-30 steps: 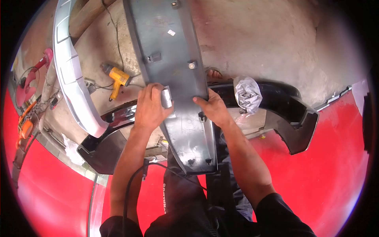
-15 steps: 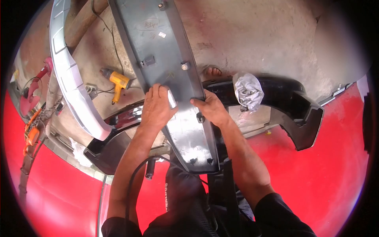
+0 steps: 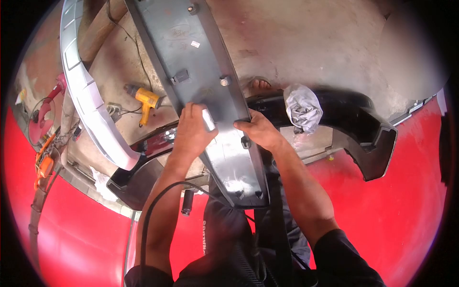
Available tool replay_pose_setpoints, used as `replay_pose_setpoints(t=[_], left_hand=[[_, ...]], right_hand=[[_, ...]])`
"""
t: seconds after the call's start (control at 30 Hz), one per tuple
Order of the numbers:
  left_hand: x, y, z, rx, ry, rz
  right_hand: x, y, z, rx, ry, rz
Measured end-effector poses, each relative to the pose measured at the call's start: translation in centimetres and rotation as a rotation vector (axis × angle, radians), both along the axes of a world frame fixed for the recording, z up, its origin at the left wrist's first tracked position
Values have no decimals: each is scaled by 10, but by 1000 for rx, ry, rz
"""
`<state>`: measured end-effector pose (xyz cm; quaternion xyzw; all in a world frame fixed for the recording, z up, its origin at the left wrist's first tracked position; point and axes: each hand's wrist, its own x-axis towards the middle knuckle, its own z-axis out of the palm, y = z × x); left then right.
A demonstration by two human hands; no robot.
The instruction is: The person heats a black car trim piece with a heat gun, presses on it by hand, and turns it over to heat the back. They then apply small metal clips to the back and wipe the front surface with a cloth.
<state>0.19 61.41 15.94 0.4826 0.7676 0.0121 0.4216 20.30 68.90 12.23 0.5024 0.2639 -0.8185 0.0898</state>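
Observation:
A long dark grey plastic trim panel [image 3: 203, 62] slants up from my lap, its ribbed inner side with clips facing me. My left hand [image 3: 190, 131] presses on its left part, fingers bent and together. A small bright silver piece [image 3: 209, 120] shows between its fingers and thumb; I cannot tell what it is. My right hand [image 3: 262, 130] grips the panel's right edge, thumb on top and fingers underneath, just above a black clip [image 3: 245, 142]. Light glares off the panel's lower end.
A black bumper [image 3: 330, 100] lies behind the panel, with a crumpled silver cloth bundle [image 3: 303, 109] on it. A silver trim strip [image 3: 91, 95] stands at left beside a yellow heat gun [image 3: 145, 100] on the concrete floor. A black cable [image 3: 158, 203] crosses my left forearm.
The view has shifted slightly, and the panel's lower end sits a little further right. Both hands keep their places on the panel.

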Motion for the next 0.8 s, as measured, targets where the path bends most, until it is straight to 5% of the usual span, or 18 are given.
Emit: replay_pose_setpoints(t=[0.13, 0.23, 0.4, 0.8], left_hand=[[-30, 0, 26, 106, -40, 188], [-53, 10, 49, 165, -5, 560], [-84, 23, 47, 125, 129, 205], [-34, -13, -8, 295, -16, -27]], right_hand=[[2, 3, 1, 1, 45, 4], [-1, 18, 4, -158, 10, 88], [-6, 14, 2, -191, -81, -40], [-5, 3, -2, -99, -2, -79]])
